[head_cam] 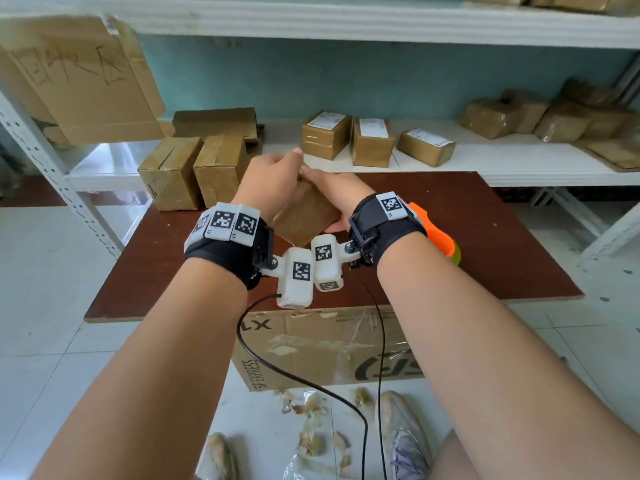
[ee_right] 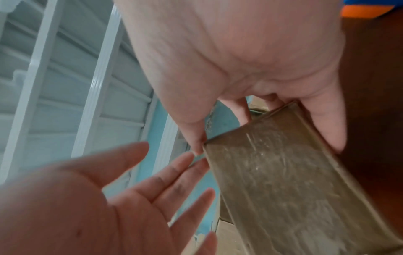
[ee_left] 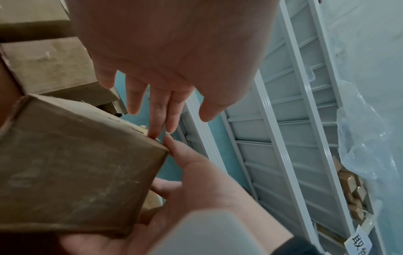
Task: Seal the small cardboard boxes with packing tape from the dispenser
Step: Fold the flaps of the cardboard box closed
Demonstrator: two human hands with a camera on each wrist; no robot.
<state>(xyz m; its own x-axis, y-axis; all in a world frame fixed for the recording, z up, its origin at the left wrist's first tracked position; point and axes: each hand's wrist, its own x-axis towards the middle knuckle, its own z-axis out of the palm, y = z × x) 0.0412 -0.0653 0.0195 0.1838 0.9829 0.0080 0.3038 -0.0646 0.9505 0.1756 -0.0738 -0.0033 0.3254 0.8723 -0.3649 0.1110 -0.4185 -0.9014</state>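
A small brown cardboard box (head_cam: 306, 216), glossy with tape, is held tilted above the dark red table (head_cam: 502, 237). My right hand (head_cam: 327, 190) grips it from the right, thumb on one edge and fingers round the far side; the right wrist view shows the box (ee_right: 283, 181) in that grasp. My left hand (head_cam: 294, 168) has straight fingers (ee_left: 157, 124) whose tips touch the box's upper corner (ee_left: 152, 139). The orange tape dispenser (head_cam: 438, 237) lies on the table behind my right wrist, in neither hand.
Two plain boxes (head_cam: 173, 171) stand at the table's far left. Three labelled boxes (head_cam: 372, 140) and wrapped parcels (head_cam: 519, 116) sit on the white shelf behind. A large printed carton (head_cam: 329, 344) stands under the table's near edge. Tape scraps litter the floor.
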